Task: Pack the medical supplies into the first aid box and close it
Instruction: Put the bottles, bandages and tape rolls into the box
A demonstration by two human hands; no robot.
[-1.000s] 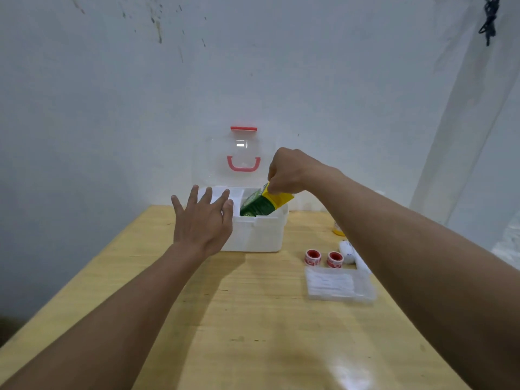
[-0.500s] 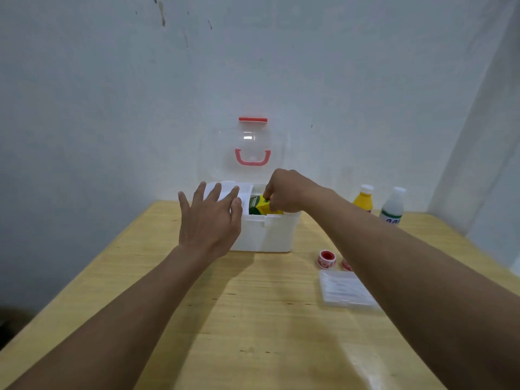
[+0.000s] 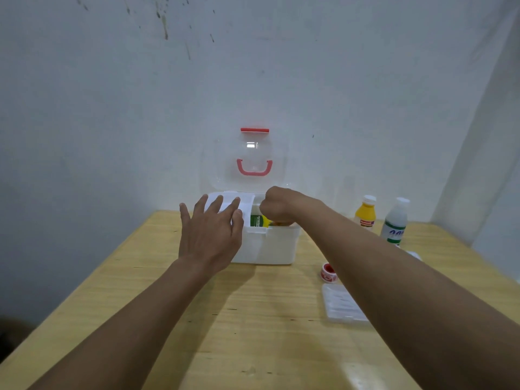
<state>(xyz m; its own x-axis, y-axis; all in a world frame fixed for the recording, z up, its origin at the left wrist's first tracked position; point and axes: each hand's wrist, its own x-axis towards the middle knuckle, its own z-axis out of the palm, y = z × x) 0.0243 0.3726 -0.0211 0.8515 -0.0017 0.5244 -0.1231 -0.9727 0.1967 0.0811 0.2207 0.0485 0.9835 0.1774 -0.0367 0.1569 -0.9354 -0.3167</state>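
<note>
A white first aid box (image 3: 277, 246) stands at the back of the wooden table, its clear lid (image 3: 253, 161) with a red handle raised against the wall. My left hand (image 3: 209, 235) rests flat, fingers spread, on the box's left front corner. My right hand (image 3: 278, 205) is curled over the box opening, gripping a green and yellow package (image 3: 260, 221) that lies low inside the box. On the table to the right lie a red tape roll (image 3: 327, 273) and a clear flat case (image 3: 342, 305), with a yellow bottle (image 3: 365, 212) and a white bottle (image 3: 395, 222) behind.
The wooden table (image 3: 253, 319) runs up to a pale wall behind the box. Its left edge drops off to a dark floor. My right forearm hides part of the table's right side.
My right hand has pushed the green and yellow package from tilted above the rim down into the box. My left hand stayed on the box. The view shifted right, showing the bottles.
</note>
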